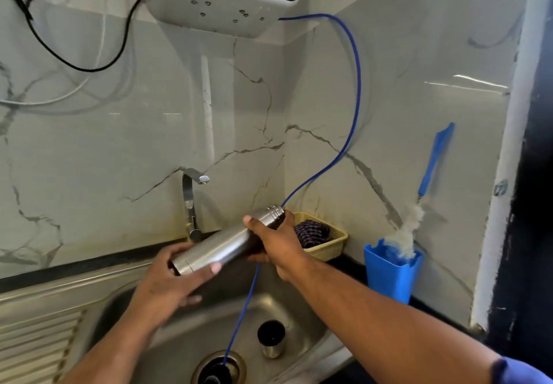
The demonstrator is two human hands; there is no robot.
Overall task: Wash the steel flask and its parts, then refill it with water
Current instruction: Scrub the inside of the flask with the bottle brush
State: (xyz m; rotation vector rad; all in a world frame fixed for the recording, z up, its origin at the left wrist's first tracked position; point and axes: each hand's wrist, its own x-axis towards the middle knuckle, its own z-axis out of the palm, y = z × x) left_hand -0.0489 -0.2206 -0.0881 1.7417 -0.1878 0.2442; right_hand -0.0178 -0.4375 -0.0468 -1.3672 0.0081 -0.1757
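Both hands, left hand (167,276) and right hand (276,244), grip the capless, tilted steel flask (221,246).

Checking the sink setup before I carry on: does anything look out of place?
The thin blue tube hangs loose from the wall unit, passes behind the flask and ends in the sink drain. A small steel cup stands in the basin nearby. Nothing looks spilled or damaged.

You have two hands in view, left hand (167,282) and right hand (275,246). Count one cylindrical brushed-steel flask (227,244), one small steel cap with black inside (271,341), one steel sink (302,312), one bent steel tap (188,201), one thin blue tube (356,90), one yellow mesh basket (335,244), one blue plastic holder (386,276), one blue-handled brush (432,162).
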